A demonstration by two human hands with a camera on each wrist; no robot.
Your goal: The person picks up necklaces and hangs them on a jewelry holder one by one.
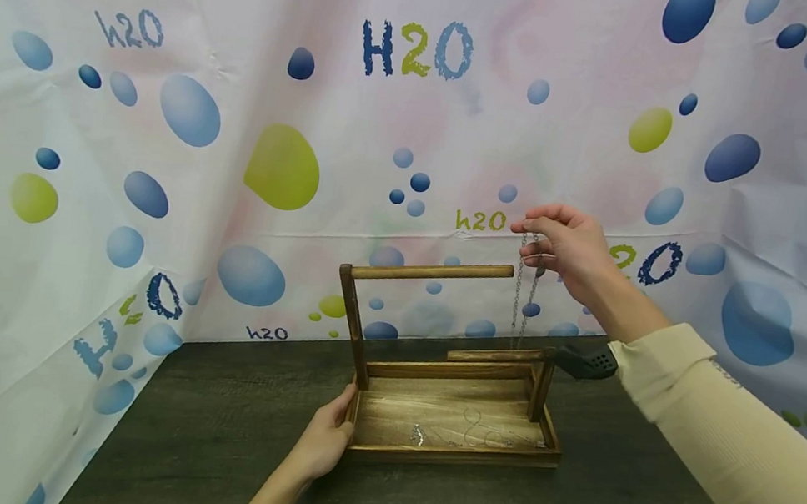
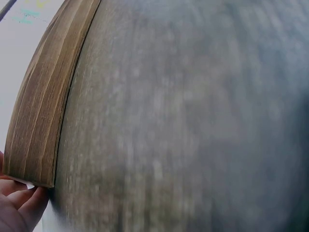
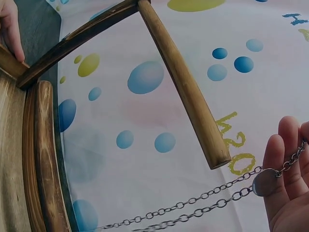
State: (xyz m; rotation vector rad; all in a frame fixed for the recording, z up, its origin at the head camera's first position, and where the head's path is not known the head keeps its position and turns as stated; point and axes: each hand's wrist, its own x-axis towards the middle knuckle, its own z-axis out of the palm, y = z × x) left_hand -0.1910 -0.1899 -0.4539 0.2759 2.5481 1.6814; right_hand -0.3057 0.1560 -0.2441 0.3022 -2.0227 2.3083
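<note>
My right hand (image 1: 571,243) holds a silver chain necklace (image 3: 205,195) up in the air; its two strands hang from the fingers. A round metal pendant (image 3: 264,182) on the chain lies against the fingers in the right wrist view. The necklace hangs just past the free end of the upper bar (image 1: 439,272) of a wooden jewelry stand. My left hand (image 1: 324,437) grips the left end of the stand's tray (image 1: 454,458). A lower bar (image 1: 496,356) reaches left from the short right post. In the left wrist view, fingers (image 2: 34,205) touch the tray's corner.
Inside the tray lie a small shiny piece of jewelry (image 1: 417,434) and a thin chain. The stand rests on a dark wood-grain table (image 1: 242,400). A white backdrop (image 1: 360,112) with blue and green spots rises behind and at the sides. A black perforated piece (image 1: 586,363) shows below the right wrist.
</note>
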